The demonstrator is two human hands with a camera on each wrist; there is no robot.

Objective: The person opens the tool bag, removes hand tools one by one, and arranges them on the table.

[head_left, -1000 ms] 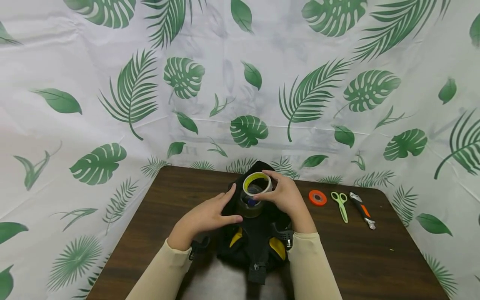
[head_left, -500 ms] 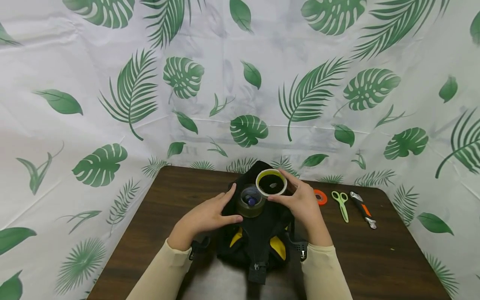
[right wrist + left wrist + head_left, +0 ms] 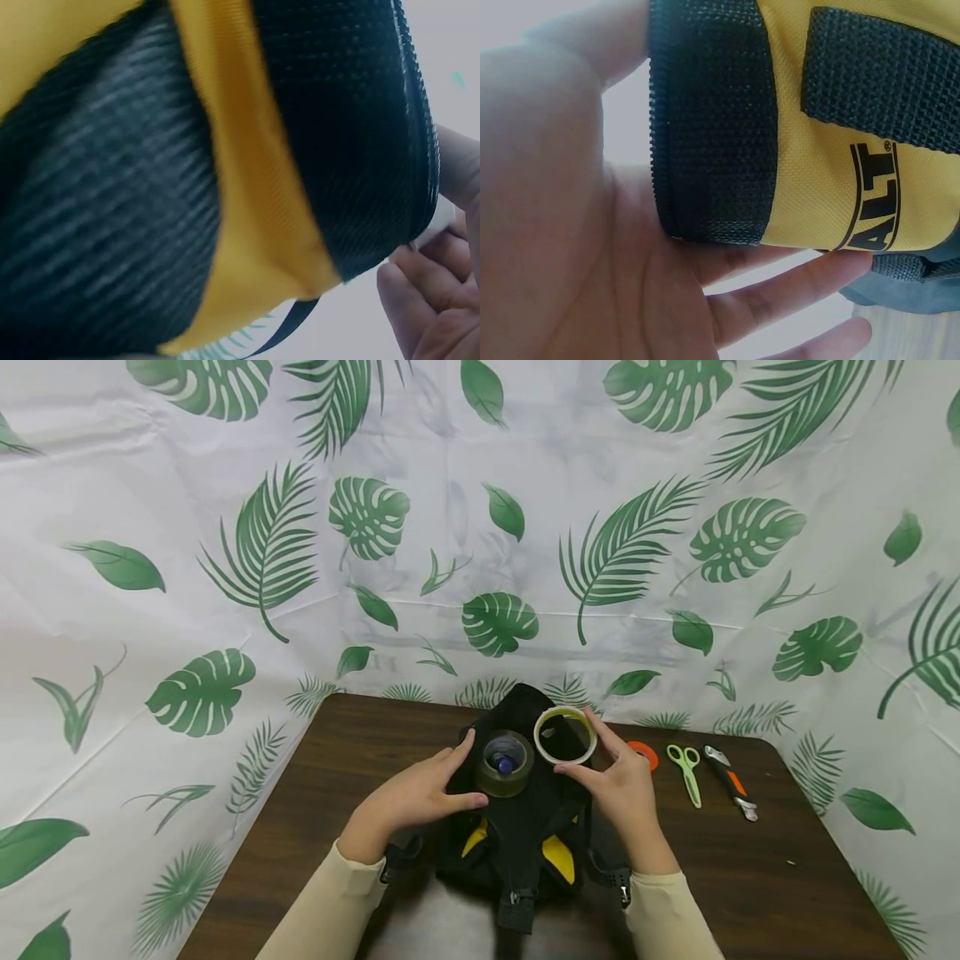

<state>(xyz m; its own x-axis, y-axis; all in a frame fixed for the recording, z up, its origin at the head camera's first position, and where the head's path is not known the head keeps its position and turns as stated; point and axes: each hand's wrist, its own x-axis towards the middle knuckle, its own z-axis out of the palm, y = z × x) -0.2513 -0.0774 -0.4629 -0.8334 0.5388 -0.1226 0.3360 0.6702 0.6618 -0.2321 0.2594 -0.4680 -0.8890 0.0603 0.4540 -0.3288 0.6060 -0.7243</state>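
White tape ring [image 3: 537,739] is pinched between thumb and fingers of the right hand [image 3: 626,785], at two o'clock from the brown tape roll [image 3: 501,787] on the black-and-yellow bag [image 3: 517,835]. Left hand [image 3: 412,793], fingers spread, lies at the roll's nine o'clock.

Wide lane on the table [image 3: 360,727] at left, between left sleeve [image 3: 322,902] and table edge; another at near right, past right sleeve [image 3: 671,918]. Bag [image 3: 517,864] fills the middle, blocks a straight pass from near to far. Left hand [image 3: 416,789] bars its left side; right hand [image 3: 622,777], pinching tape ring [image 3: 539,745], bars the far right side. Orange roll [image 3: 645,752], scissors [image 3: 685,770], knife [image 3: 731,783]: narrow gaps between. Curtain [image 3: 420,618] closes the far side.
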